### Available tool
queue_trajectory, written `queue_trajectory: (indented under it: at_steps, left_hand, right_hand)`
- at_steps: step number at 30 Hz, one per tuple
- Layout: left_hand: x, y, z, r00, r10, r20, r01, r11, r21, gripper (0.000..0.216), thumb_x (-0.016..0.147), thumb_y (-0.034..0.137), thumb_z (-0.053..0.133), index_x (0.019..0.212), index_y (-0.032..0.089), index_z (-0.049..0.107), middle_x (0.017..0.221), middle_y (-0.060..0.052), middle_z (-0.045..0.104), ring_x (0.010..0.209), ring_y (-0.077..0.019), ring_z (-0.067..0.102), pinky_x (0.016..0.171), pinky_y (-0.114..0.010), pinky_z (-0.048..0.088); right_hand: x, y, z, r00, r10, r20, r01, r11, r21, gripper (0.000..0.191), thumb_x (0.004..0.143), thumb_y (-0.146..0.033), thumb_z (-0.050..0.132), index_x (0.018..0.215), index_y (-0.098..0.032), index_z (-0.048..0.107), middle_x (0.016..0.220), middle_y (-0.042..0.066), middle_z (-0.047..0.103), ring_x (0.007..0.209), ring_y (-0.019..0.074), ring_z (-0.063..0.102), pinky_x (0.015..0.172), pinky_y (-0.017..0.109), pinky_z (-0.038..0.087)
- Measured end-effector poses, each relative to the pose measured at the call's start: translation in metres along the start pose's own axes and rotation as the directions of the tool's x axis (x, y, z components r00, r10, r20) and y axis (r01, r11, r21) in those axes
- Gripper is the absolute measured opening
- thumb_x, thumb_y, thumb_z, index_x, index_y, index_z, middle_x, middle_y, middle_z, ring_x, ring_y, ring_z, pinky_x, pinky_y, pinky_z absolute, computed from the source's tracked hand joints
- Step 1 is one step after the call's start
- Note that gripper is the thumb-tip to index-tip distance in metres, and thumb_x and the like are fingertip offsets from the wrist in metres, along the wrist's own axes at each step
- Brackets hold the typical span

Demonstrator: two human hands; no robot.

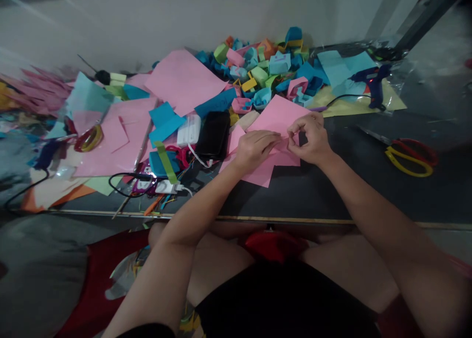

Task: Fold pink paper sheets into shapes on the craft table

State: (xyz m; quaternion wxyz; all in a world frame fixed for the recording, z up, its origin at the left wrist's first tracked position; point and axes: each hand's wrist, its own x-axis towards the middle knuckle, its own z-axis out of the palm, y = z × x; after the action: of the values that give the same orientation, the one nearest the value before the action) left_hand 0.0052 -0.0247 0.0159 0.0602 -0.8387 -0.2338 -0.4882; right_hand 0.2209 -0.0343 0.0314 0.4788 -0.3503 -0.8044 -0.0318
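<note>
A pink paper sheet [277, 117] lies on the dark low table [332, 190] in front of me. My left hand [255, 150] rests on its left part, fingers curled and pressing down on a fold. My right hand [309, 138] pinches the sheet's middle edge between thumb and fingers. The two hands nearly touch over the paper. Part of the sheet is hidden under them.
A heap of folded coloured paper pieces [265, 67] sits at the back. A blue glue gun [372, 84] and yellow-handled scissors [407, 156] lie to the right. A black phone [214, 134], pink sheets [184, 79], cables and another pair of scissors [87, 138] crowd the left.
</note>
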Motion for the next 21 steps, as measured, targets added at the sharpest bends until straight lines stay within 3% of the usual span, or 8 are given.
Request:
queue_trajectory:
  at_steps: [8, 14, 21]
  left_hand:
    - [0.006, -0.006, -0.006, 0.998, 0.009, -0.065, -0.009, 1.0, 0.008, 0.022, 0.105, 0.026, 0.059, 0.094, 0.019, 0.077, 0.093, -0.003, 0.084, 0.09, -0.013, 0.08, 0.085, -0.025, 0.064]
    - [0.009, -0.011, -0.009, 0.993, 0.011, -0.115, -0.014, 1.0, -0.023, 0.018, 0.103, 0.027, 0.062, 0.096, 0.019, 0.077, 0.093, -0.003, 0.083, 0.091, -0.0134, 0.08, 0.085, -0.026, 0.065]
    - [0.011, -0.015, -0.011, 0.986, 0.001, -0.166, -0.003, 1.0, -0.015, 0.02, 0.103, 0.03, 0.063, 0.095, 0.02, 0.077, 0.09, -0.002, 0.083, 0.087, -0.0125, 0.08, 0.082, -0.024, 0.064]
  right_hand:
    - [-0.004, 0.018, -0.004, 0.989, 0.131, 0.067, -0.126, 0.989, -0.08, 0.026, 0.074, -0.017, 0.062, 0.095, -0.027, 0.053, 0.084, -0.001, 0.069, 0.082, 0.0231, 0.067, 0.104, 0.057, 0.046]
    - [-0.005, 0.031, -0.01, 0.989, 0.138, 0.05, -0.13, 0.982, -0.139, 0.027, 0.071, -0.015, 0.063, 0.093, -0.026, 0.053, 0.081, -0.001, 0.069, 0.077, 0.0201, 0.066, 0.102, 0.055, 0.046]
    - [-0.007, 0.038, -0.012, 0.979, 0.192, 0.074, -0.173, 0.961, -0.215, 0.031, 0.073, -0.015, 0.061, 0.101, -0.026, 0.053, 0.087, 0.001, 0.069, 0.09, 0.0264, 0.072, 0.105, 0.059, 0.043]
